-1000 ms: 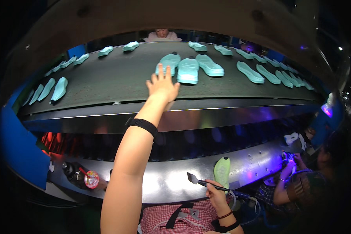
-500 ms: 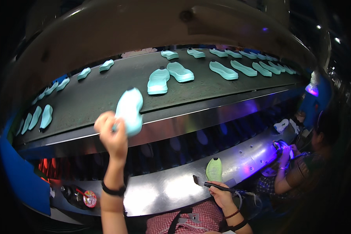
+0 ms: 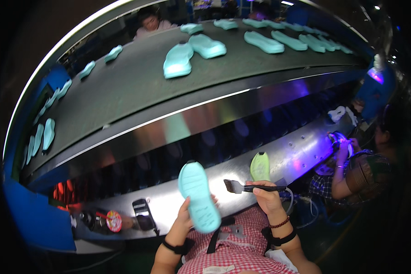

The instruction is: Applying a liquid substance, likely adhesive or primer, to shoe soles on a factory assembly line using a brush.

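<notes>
A light turquoise shoe sole (image 3: 197, 194) with a dark tip stands slanted before my body. My left hand (image 3: 183, 218) grips it by its edges, and some fingers are hidden behind it. To its right, my right hand (image 3: 268, 197) is closed on a brush (image 3: 236, 186) with dark bristles and a black handle, from which a thin tube hangs. The bristles are level with the sole but apart from it. Just beyond my right hand, a yellow-green sole (image 3: 260, 166) lies on the metal bench (image 3: 297, 153).
Past the bench runs a dark conveyor belt (image 3: 132, 86) carrying several turquoise soles (image 3: 178, 59). A black phone-like object (image 3: 144, 214) and a cup with a red straw (image 3: 114, 221) are at left. A co-worker (image 3: 351, 166) handles a shoe under purple light at right.
My left hand has brought the turquoise sole from the belt's near edge down and toward my body. The brush stays in my right hand. The view has tilted downward.
</notes>
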The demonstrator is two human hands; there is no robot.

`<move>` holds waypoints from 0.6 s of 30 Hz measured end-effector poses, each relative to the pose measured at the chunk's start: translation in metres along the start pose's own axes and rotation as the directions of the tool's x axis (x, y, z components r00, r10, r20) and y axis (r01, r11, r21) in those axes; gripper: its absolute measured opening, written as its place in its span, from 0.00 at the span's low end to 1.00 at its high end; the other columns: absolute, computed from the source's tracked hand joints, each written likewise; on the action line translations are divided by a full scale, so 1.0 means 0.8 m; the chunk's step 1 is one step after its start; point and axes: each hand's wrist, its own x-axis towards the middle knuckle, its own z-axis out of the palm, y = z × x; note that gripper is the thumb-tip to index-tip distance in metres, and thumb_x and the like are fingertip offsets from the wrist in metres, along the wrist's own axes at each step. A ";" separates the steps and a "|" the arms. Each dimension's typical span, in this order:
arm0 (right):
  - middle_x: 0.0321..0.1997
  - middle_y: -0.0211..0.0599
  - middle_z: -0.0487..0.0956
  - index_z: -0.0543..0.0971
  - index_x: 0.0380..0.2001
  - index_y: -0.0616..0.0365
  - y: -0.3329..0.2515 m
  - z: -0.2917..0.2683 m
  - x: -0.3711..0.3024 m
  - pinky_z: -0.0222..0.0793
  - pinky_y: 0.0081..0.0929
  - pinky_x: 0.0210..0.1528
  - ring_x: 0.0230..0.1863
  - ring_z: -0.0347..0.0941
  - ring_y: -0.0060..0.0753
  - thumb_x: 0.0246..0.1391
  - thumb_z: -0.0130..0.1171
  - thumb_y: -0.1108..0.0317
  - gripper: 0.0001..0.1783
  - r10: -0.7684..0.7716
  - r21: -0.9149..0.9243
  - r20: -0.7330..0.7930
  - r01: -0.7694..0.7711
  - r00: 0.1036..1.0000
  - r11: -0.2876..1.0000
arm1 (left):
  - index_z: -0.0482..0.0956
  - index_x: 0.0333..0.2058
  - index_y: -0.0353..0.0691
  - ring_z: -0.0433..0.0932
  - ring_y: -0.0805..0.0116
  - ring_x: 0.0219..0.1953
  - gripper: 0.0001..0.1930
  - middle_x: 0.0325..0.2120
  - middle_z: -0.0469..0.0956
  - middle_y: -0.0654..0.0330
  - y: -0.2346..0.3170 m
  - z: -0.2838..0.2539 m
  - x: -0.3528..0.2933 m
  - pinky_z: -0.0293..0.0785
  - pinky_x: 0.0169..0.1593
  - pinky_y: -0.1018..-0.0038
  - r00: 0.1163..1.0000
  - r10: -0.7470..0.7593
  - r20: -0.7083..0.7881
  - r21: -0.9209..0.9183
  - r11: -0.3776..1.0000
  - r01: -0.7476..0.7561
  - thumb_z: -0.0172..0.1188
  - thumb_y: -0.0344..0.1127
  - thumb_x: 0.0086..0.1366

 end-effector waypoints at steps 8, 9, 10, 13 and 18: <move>0.33 0.40 0.78 0.76 0.34 0.68 0.050 0.023 0.036 0.67 0.19 0.41 0.35 0.72 0.25 0.43 0.59 0.78 0.12 0.288 -0.273 -0.034 -0.286 0.957 0.918 | 0.58 0.54 0.40 0.68 0.47 0.46 0.48 0.45 0.67 0.46 -0.044 0.032 0.028 0.61 0.53 0.50 0.990 -0.001 -0.141 -0.247 0.968 -0.034 0.23 0.76 0.48; 0.33 0.39 0.77 0.76 0.34 0.68 0.054 0.024 0.041 0.67 0.18 0.40 0.35 0.72 0.24 0.43 0.59 0.77 0.11 0.199 -0.343 -0.030 -0.197 0.980 0.919 | 0.58 0.54 0.40 0.68 0.47 0.46 0.48 0.45 0.67 0.46 -0.046 0.030 0.026 0.61 0.53 0.50 0.990 -0.001 -0.143 -0.248 0.968 -0.035 0.23 0.76 0.48; 0.33 0.39 0.77 0.76 0.33 0.68 0.055 0.028 0.044 0.66 0.17 0.40 0.35 0.72 0.24 0.43 0.59 0.76 0.11 0.188 -0.369 -0.050 -0.193 0.981 0.909 | 0.59 0.54 0.40 0.69 0.48 0.45 0.47 0.45 0.68 0.46 -0.049 0.025 0.025 0.61 0.52 0.51 0.986 0.014 -0.165 -0.231 0.972 -0.052 0.23 0.75 0.50; 0.31 0.37 0.78 0.77 0.32 0.66 0.057 0.033 0.054 0.68 0.20 0.37 0.33 0.72 0.24 0.42 0.60 0.75 0.11 0.095 -0.464 -0.077 -0.120 0.992 0.878 | 0.63 0.51 0.41 0.69 0.54 0.47 0.42 0.45 0.69 0.51 -0.056 0.016 0.033 0.62 0.52 0.54 0.997 0.016 -0.077 -0.157 0.987 -0.028 0.27 0.72 0.54; 0.30 0.42 0.77 0.77 0.31 0.61 0.085 0.062 0.045 0.68 0.29 0.38 0.34 0.73 0.37 0.44 0.55 0.69 0.09 -0.197 -0.677 0.496 0.519 0.846 0.522 | 0.57 0.55 0.46 0.60 0.64 0.54 0.40 0.53 0.60 0.60 -0.062 -0.015 0.040 0.58 0.57 0.64 0.929 0.270 -0.252 0.182 0.956 -0.229 0.35 0.71 0.53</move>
